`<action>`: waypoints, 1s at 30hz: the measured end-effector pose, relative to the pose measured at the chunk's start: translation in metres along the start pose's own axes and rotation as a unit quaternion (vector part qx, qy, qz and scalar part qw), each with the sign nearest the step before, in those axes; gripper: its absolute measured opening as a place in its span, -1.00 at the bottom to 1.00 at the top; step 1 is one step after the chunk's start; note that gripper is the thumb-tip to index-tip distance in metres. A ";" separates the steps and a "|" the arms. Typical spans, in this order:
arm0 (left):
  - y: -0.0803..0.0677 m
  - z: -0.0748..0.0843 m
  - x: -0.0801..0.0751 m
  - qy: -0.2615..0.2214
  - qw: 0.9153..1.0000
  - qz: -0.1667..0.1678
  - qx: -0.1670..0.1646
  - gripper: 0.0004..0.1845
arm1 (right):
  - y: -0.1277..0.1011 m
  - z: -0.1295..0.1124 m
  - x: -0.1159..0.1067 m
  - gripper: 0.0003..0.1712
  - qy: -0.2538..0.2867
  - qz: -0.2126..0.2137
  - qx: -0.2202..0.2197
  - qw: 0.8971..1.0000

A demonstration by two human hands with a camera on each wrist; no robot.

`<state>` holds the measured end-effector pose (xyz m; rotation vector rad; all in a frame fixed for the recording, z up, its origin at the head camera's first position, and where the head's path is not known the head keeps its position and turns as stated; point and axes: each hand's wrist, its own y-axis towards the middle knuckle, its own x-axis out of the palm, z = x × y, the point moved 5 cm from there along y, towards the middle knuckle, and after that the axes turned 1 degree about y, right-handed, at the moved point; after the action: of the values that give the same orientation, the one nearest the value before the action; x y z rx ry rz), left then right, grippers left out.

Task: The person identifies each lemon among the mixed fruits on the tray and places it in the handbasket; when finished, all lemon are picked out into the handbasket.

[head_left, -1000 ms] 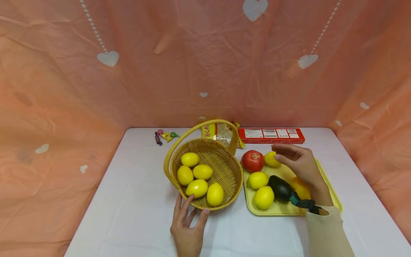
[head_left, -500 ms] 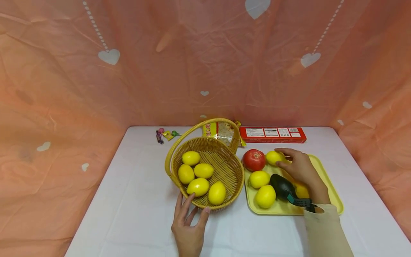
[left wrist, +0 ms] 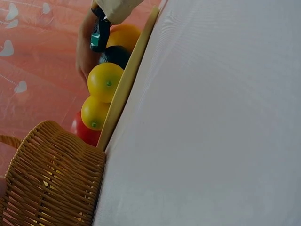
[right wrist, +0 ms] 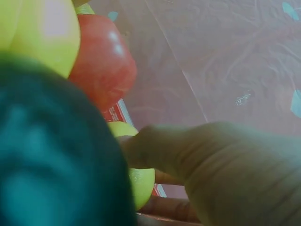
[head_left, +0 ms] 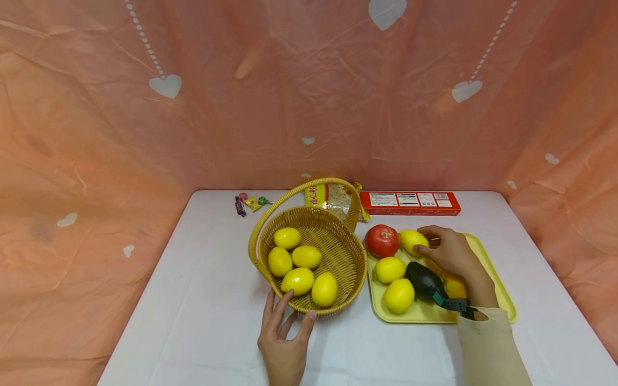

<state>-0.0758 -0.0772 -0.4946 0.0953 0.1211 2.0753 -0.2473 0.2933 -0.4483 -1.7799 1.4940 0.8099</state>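
Observation:
My right hand (head_left: 450,251) pinches a lemon (head_left: 413,241) at the far side of the yellow tray (head_left: 486,258). In the right wrist view the thumb (right wrist: 155,148) lies across this lemon (right wrist: 141,186), with fingers behind it. Beside it on the tray sit a red pomegranate (head_left: 382,240), two more lemons (head_left: 398,295), a dark avocado (head_left: 424,281) and an orange fruit (head_left: 455,288), partly covered by the wrist. My left hand (head_left: 285,343) touches the near rim of a wicker basket (head_left: 338,257) with spread fingers. Several lemons (head_left: 298,281) lie inside the basket.
Behind the basket lies a clear-fronted food packet (head_left: 338,199), next to a long red box (head_left: 410,203) at the table's back edge. Small wrapped candies (head_left: 252,203) lie at the back left. The basket's tall handle (head_left: 277,206) arches up beside the tray.
My right hand has come down from above the far lemon and closed its thumb and fingers on it. The lemon has tilted slightly. My left hand stays at the basket rim.

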 end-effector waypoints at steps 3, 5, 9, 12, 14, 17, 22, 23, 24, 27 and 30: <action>0.000 0.000 0.000 0.000 1.000 -0.001 0.000 -0.39 | -0.003 0.001 -0.004 -0.30 0.003 -0.011 0.014 1.000; 0.000 -0.001 0.000 -0.001 1.000 -0.002 -0.001 -0.39 | -0.005 0.003 -0.005 -0.30 0.005 -0.018 0.023 1.000; 0.002 -0.003 0.000 0.000 1.000 -0.004 -0.003 -0.38 | -0.004 0.005 -0.006 -0.33 0.008 -0.024 0.029 0.999; 0.002 -0.003 0.000 0.001 1.000 -0.005 -0.002 -0.37 | -0.004 0.005 -0.006 -0.34 0.011 -0.022 0.027 0.999; 0.002 -0.003 0.000 0.000 1.000 -0.005 -0.001 -0.38 | -0.006 0.005 -0.008 -0.33 0.016 -0.018 0.026 0.999; 0.001 -0.002 0.000 -0.001 1.000 -0.004 -0.003 -0.38 | -0.010 0.003 -0.013 -0.31 0.023 -0.009 0.019 0.999; 0.000 -0.001 -0.001 -0.004 1.000 -0.004 -0.003 -0.40 | -0.019 -0.010 -0.026 -0.37 0.077 0.016 -0.034 0.996; 0.000 -0.001 -0.001 -0.003 1.000 -0.003 -0.003 -0.40 | -0.021 -0.014 -0.028 -0.40 0.097 0.022 -0.050 0.994; 0.000 -0.002 -0.001 -0.003 1.000 -0.004 -0.004 -0.39 | -0.023 -0.018 -0.030 -0.41 0.117 0.025 -0.065 0.991; 0.001 -0.005 -0.001 0.000 1.000 -0.003 -0.011 -0.37 | -0.026 -0.029 -0.031 -0.45 0.183 0.022 -0.111 0.977; 0.002 -0.007 -0.002 0.001 1.000 -0.003 -0.013 -0.36 | -0.027 -0.038 -0.027 -0.48 0.228 0.000 -0.155 0.961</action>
<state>-0.0774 -0.0798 -0.5009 0.0773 0.0955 2.0701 -0.2233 0.2813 -0.4021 -2.3198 1.7258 0.6891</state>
